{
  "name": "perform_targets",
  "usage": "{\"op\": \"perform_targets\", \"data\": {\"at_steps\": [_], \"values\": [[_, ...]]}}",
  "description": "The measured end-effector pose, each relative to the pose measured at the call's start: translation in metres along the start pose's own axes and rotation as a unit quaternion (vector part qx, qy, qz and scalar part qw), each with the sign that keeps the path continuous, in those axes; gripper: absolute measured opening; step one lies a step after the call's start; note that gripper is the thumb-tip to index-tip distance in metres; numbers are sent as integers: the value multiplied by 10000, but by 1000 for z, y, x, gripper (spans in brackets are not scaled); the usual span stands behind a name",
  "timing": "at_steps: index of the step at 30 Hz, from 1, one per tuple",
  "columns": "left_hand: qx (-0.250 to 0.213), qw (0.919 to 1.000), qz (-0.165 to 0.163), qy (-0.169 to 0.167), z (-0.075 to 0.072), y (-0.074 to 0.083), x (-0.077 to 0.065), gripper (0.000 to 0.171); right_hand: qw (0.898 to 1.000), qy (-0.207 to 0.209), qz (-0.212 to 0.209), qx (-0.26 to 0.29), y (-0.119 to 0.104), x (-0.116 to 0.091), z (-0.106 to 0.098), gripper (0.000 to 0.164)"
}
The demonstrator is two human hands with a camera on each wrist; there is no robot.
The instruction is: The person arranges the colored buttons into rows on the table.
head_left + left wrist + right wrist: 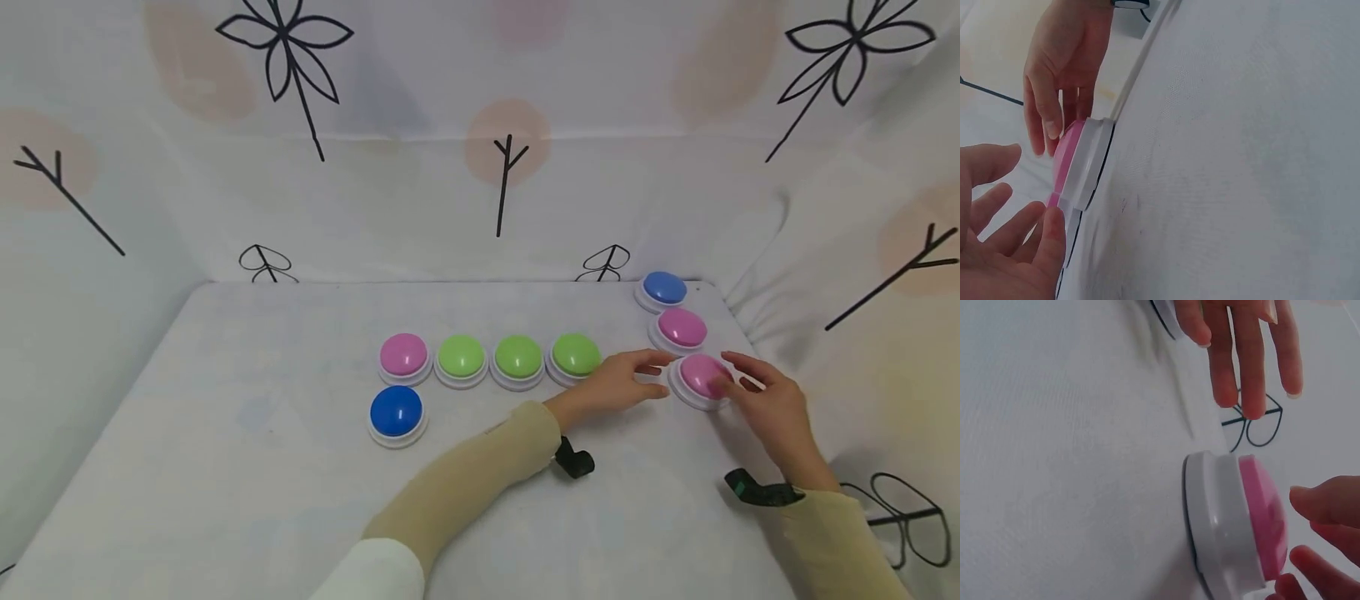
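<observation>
Table (225,492), white, with near pink button (702,375) between three and four o'clock from the centre of the head view, dome upward on a round white base; at its four o'clock, right hand (783,417), partly open, with thumb and fingers loosely curved about the dome, seemingly without a grip, a gap showing beside one fingertip in the right wrist view, contact elsewhere impossible to tell; at nine o'clock from the same button, left hand (615,382), open, with fingers extended and holding nothing, tips just beside the base, touch likewise impossible to tell; at eleven o'clock, close by, far pink button (681,327), and beyond it, again at eleven, light blue button (664,287); toward nine o'clock past the left hand, a row of right green button (576,352), partly covered by that hand, middle green button (518,357), left green button (461,357) and outer pink button (403,355); at six o'clock from the last, just beside, dark blue button (396,412)
</observation>
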State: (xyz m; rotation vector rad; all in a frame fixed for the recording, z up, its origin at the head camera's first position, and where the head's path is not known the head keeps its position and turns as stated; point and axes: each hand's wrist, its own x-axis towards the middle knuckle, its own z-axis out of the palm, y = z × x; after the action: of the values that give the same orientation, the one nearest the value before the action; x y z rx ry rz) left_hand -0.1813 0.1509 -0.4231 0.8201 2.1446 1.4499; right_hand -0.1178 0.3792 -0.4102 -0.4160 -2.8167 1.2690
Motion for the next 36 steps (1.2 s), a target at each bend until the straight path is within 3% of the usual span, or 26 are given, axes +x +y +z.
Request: {"op": "perform_targets", "data": {"at_steps": [6,17,23,28,36], "values": [[122,9999,-33,-117,8,1,12,54,9988,-421,245,-92,15,4,-2,78],[602,9955,-411,-610,13,3,20,60,9991,-407,-14,-111,27,10,-3,79],[630,9949,-522,-585,14,5,19,60,9985,-532,-119,-89,33,13,-3,78],[618,9954,-475,-554,16,4,18,59,9970,-724,-281,55,36,12,-4,72],[799,9943,-355,-612,16,6,17,59,9944,-1000,-349,-25,36,10,-8,75]]}}
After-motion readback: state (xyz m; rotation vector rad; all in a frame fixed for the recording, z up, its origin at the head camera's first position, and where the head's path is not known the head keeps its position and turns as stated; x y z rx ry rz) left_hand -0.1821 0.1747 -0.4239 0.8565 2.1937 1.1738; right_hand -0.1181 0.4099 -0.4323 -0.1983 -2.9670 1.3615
